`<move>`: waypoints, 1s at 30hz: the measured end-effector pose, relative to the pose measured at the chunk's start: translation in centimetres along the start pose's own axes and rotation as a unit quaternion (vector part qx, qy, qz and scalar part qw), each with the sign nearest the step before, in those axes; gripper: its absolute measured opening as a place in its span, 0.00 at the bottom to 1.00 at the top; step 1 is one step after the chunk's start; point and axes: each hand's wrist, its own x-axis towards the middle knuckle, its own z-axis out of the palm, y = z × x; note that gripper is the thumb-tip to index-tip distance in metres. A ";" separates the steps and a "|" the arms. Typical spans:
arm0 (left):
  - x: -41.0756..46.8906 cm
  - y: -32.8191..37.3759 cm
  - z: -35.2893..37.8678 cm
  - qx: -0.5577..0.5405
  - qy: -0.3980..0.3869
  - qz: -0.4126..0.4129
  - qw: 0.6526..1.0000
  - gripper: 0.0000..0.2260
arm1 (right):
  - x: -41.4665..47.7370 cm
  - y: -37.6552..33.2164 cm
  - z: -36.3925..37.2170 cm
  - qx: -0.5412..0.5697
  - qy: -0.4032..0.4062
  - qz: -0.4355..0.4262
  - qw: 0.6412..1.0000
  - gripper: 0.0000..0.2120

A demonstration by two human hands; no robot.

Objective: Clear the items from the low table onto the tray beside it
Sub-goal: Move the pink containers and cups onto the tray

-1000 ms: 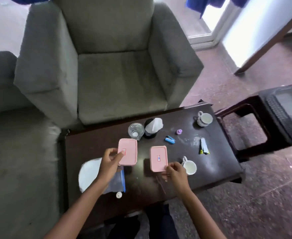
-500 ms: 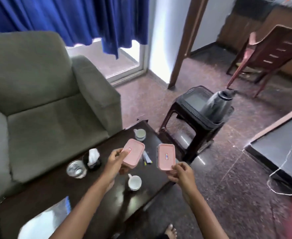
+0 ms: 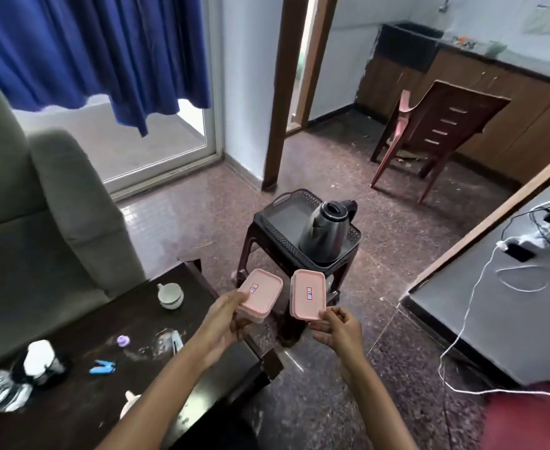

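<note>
pink boxes (image 3: 260, 294) in both hands, off table (image 3: 82, 381).

A grey armchair (image 3: 40, 203) stands under blue curtains (image 3: 105, 50); a brown chair (image 3: 436, 131) faces wooden cabinets (image 3: 510, 102).
</note>
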 end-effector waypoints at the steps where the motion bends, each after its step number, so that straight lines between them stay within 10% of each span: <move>1: 1.1 0.3 0.8 -0.004 0.002 -0.002 1.000 0.08 | 1.3 -0.5 -0.4 0.000 0.002 0.000 1.000 0.07; 21: 20.5 8.4 9.6 -0.106 0.172 0.038 0.979 0.05 | 31.7 -19.5 -0.3 -0.163 -0.065 -0.175 0.969 0.05; 30: 28.0 11.4 15.1 -0.218 0.246 0.025 0.944 0.08 | 49.9 -19.2 6.8 -0.490 -0.277 -0.252 0.787 0.08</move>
